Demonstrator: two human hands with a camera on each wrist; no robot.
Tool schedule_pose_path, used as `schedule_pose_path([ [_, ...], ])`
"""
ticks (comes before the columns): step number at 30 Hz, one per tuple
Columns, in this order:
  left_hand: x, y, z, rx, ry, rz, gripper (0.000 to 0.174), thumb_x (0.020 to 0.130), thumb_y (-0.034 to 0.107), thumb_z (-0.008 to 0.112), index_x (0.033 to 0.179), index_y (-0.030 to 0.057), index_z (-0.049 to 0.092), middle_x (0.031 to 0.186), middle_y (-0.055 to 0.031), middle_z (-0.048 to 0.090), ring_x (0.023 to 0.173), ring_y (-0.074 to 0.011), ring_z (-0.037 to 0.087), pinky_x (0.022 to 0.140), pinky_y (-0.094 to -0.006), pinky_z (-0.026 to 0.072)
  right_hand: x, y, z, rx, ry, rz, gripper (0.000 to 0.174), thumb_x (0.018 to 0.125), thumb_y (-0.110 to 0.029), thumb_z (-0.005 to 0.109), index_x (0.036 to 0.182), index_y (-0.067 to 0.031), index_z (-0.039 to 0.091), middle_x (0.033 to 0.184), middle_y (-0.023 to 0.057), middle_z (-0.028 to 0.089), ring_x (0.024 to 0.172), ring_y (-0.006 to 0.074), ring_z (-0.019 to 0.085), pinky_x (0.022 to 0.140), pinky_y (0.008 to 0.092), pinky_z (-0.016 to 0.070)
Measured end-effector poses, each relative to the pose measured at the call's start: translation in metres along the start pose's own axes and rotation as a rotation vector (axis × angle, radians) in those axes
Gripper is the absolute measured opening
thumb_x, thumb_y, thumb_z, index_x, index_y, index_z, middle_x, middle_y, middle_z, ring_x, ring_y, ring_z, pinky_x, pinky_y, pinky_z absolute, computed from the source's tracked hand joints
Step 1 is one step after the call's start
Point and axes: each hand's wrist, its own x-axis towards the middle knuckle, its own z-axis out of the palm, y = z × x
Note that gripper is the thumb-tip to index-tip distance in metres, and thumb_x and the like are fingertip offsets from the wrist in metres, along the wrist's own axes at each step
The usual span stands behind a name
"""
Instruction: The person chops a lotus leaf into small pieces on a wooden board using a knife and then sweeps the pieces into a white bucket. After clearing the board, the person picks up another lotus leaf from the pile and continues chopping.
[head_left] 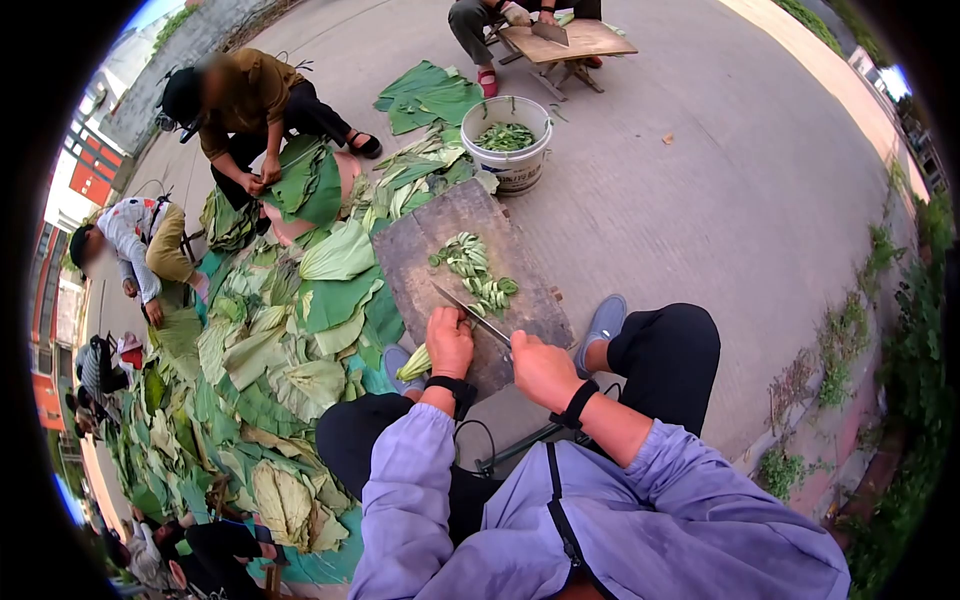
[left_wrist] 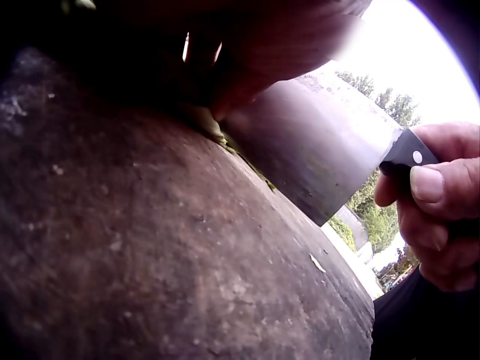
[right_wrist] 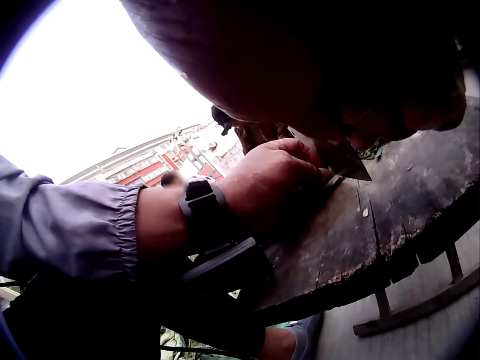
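Observation:
My right hand [head_left: 545, 370] grips the black handle of a cleaver [left_wrist: 315, 142], whose broad blade stands on edge over the wooden chopping board [head_left: 415, 265]. Beside the blade, my left hand [head_left: 449, 345] holds a pale green leaf bundle [head_left: 413, 363] down on the board, its end poking out toward my body. The left fingertips are right at the blade in the left wrist view, and the hand hides most of the bundle. Sliced green pieces [head_left: 470, 265] lie in a loose pile on the board, past the cleaver's tip.
A white bucket [head_left: 507, 160] with chopped greens stands beyond the board. Large leaves [head_left: 290, 330] cover the ground on the left, where other people sit. One person works leaves over a pink tub [head_left: 350, 175]; another chops at a low wooden table [head_left: 575, 38].

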Motion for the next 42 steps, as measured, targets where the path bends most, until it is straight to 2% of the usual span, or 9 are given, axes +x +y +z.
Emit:
schedule_pose_path([
  [6,0.0,-0.001,0.0,-0.008,0.016,0.04,0.012,0.083,0.0,0.073,0.091,0.0057,0.066,0.095,-0.0159,0.063,0.096,-0.0421,0.062,0.084,-0.0511,0.0503,0.012,-0.005,0.002,0.014,0.013,0.003,0.018,0.094,-0.007,0.056,0.11,0.0026,0.053,0.104,0.0294,0.073,0.086,0.0499,0.074,0.076,0.0605,0.0576],
  [10,0.0,0.003,-0.004,0.071,-0.028,0.038,0.012,0.084,0.005,0.076,0.093,0.0074,0.068,0.098,-0.0147,0.064,0.099,-0.0398,0.063,0.085,-0.0506,0.0495,0.021,-0.006,0.007,0.052,0.031,0.001,0.018,0.094,-0.006,0.056,0.11,0.0028,0.054,0.103,0.0295,0.073,0.088,0.0497,0.074,0.077,0.0605,0.0575],
  [12,-0.001,0.009,-0.007,0.145,-0.053,0.032,0.01,0.085,0.007,0.075,0.093,0.0094,0.069,0.098,-0.013,0.064,0.1,-0.0384,0.062,0.085,-0.0513,0.0478,0.027,-0.005,0.01,0.076,0.013,0.017,0.017,0.101,-0.013,0.054,0.109,0.002,0.052,0.103,0.0299,0.072,0.088,0.0514,0.072,0.078,0.0622,0.0554],
  [17,-0.007,0.011,-0.011,0.201,-0.035,0.042,0.012,0.086,0.01,0.075,0.098,0.0115,0.072,0.103,-0.0092,0.066,0.107,-0.0348,0.062,0.09,-0.0501,0.0463,0.028,-0.001,0.012,0.07,0.009,0.053,0.019,0.102,-0.016,0.056,0.109,0.0017,0.052,0.104,0.0295,0.072,0.089,0.051,0.072,0.078,0.0619,0.0554],
  [19,-0.008,0.007,-0.009,0.161,-0.03,0.037,0.012,0.086,0.009,0.075,0.098,0.0115,0.072,0.104,-0.0094,0.066,0.107,-0.0352,0.062,0.091,-0.0498,0.0469,0.024,-0.001,0.01,0.07,0.018,0.047,0.02,0.103,-0.017,0.056,0.109,0.0018,0.052,0.104,0.0295,0.072,0.09,0.0509,0.073,0.079,0.062,0.0554],
  [22,-0.007,0.001,-0.007,0.094,-0.03,0.025,0.013,0.086,0.008,0.075,0.098,0.0111,0.072,0.105,-0.01,0.067,0.106,-0.036,0.063,0.091,-0.0492,0.0483,0.017,0.001,0.003,0.069,0.034,0.057,0.019,0.094,-0.008,0.057,0.111,0.002,0.055,0.105,0.0286,0.073,0.092,0.05,0.073,0.081,0.0604,0.0566],
  [30,-0.007,-0.008,-0.003,0.009,0.006,0.008,0.015,0.083,0.006,0.076,0.096,0.0097,0.071,0.101,-0.0118,0.067,0.101,-0.0386,0.064,0.088,-0.0498,0.0507,0.003,0.01,-0.006,0.123,0.04,0.009,0.024,0.103,-0.02,0.061,0.109,0.0021,0.055,0.103,0.0294,0.072,0.091,0.0512,0.071,0.081,0.0622,0.0546],
  [35,-0.005,-0.007,-0.006,-0.029,-0.031,-0.05,0.015,0.084,0.008,0.076,0.098,0.0065,0.072,0.103,-0.0141,0.067,0.106,-0.0392,0.064,0.093,-0.0468,0.0512,-0.01,0.007,-0.012,0.088,0.033,-0.02,0.024,0.103,-0.02,0.062,0.109,0.0021,0.055,0.1,0.0289,0.071,0.088,0.0509,0.071,0.079,0.0618,0.0548],
  [42,-0.006,-0.008,-0.004,-0.015,-0.025,-0.035,0.015,0.084,0.008,0.076,0.098,0.0064,0.072,0.102,-0.014,0.067,0.104,-0.0393,0.064,0.093,-0.0471,0.0511,-0.014,0.004,-0.017,0.063,0.009,-0.024,0.024,0.104,-0.021,0.06,0.109,0.0026,0.054,0.098,0.0294,0.071,0.087,0.0509,0.072,0.078,0.0614,0.0552],
])
